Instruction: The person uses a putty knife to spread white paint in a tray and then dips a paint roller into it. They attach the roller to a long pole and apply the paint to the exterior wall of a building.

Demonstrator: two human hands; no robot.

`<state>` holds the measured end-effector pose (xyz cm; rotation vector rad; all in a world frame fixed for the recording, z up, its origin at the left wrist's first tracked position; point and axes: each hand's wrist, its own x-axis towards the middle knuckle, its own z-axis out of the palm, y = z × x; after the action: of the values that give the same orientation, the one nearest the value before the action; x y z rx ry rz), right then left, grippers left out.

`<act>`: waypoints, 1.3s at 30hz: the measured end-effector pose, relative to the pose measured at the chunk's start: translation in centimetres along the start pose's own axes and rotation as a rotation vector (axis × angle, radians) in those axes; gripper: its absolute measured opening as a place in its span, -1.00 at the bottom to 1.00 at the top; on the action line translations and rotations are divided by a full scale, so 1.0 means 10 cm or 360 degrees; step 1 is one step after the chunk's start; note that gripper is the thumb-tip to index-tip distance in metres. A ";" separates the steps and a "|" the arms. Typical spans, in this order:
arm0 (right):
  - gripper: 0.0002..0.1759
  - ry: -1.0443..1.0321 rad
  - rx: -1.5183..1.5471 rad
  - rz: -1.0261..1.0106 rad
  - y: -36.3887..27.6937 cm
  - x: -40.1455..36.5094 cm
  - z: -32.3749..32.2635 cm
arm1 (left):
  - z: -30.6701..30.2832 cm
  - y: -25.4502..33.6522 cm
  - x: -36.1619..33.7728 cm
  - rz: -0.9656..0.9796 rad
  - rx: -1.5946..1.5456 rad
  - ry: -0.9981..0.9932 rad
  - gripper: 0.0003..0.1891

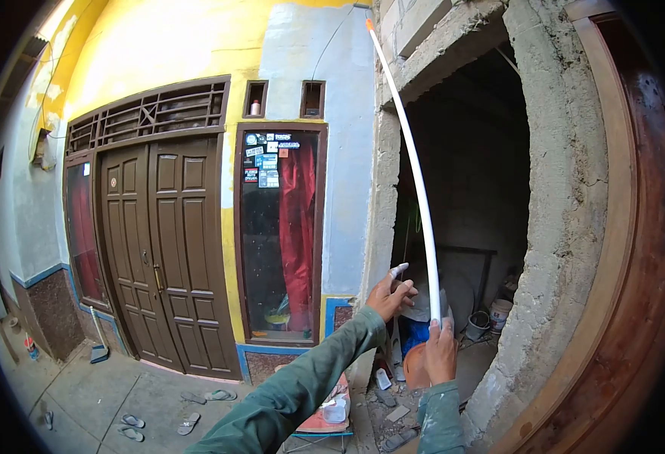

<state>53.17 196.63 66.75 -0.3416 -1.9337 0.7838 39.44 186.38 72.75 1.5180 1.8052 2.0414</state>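
A long white pole (415, 166) runs from the lower middle up to the top of the wall. An orange collar (369, 25) tops it, and a small dark roller frame (362, 6) shows at the upper image edge, its details too small to make out. Wrapped around the pole's lower end is my right hand (442, 352). My left hand (393, 295) is just left of the pole, apart from it, with its fingers spread and a whitish fingertip raised. Grey-blue paint (294, 60) covers part of the yellow wall (151, 38).
An unfinished concrete doorway (567, 174) opens onto a dark room with buckets (478, 325). Left of it are a window (279, 234) with stickers and brown double doors (166, 250). Sandals (188, 424) lie on the floor. A low stand (325, 433) holds a white container (335, 411).
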 end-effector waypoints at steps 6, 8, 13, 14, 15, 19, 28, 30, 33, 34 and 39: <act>-0.59 -0.0043 -0.0015 0.0013 0.48 -0.61 0.04 | -0.02 -0.20 -0.03 -0.0088 0.0039 0.0027 -0.42; -0.60 -0.0135 -0.0053 0.0249 0.58 -0.88 0.05 | 0.01 -0.31 -0.01 -0.0140 0.0030 0.0050 -0.43; -0.59 -0.0261 -0.0098 0.0448 0.90 -1.51 0.06 | 0.11 -0.56 -0.05 -0.0192 -0.0048 0.0117 -0.39; -0.57 -0.0235 -0.0166 0.0380 1.07 -1.65 0.11 | 0.13 -0.59 -0.06 -0.0214 -0.0058 0.0115 -0.38; -0.57 -0.0236 -0.0166 0.0384 1.35 -1.86 0.19 | 0.14 -0.64 -0.08 -0.0213 -0.0060 0.0111 -0.38; -0.48 -0.0430 -0.0357 0.0518 1.75 -2.37 0.20 | 0.24 -0.87 -0.17 -0.0240 -0.0147 0.0127 -0.39; -0.54 -0.0675 -0.0516 0.0682 1.71 -3.06 -0.16 | 0.44 -1.31 -0.36 -0.0343 -0.0107 0.0145 -0.51; -0.54 -0.0670 -0.0494 0.0693 1.73 -3.14 -0.17 | 0.46 -1.31 -0.39 -0.0291 -0.0129 0.0135 -0.57; -0.54 -0.0666 -0.0465 0.0703 1.74 -3.23 -0.18 | 0.51 -1.40 -0.52 -0.0350 -0.0232 0.0117 -0.63; -0.54 -0.0668 -0.0457 0.0704 1.74 -3.25 -0.18 | 0.53 -1.44 -0.56 -0.0364 -0.0287 0.0107 -0.65; -0.55 -0.0663 -0.0426 0.0710 1.75 -3.30 -0.19 | 0.61 -1.31 -0.79 -0.0485 -0.0194 0.0097 -0.71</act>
<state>68.92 192.60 33.12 -0.8496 -2.4018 0.9357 40.36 190.70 56.89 1.0839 1.7657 2.0241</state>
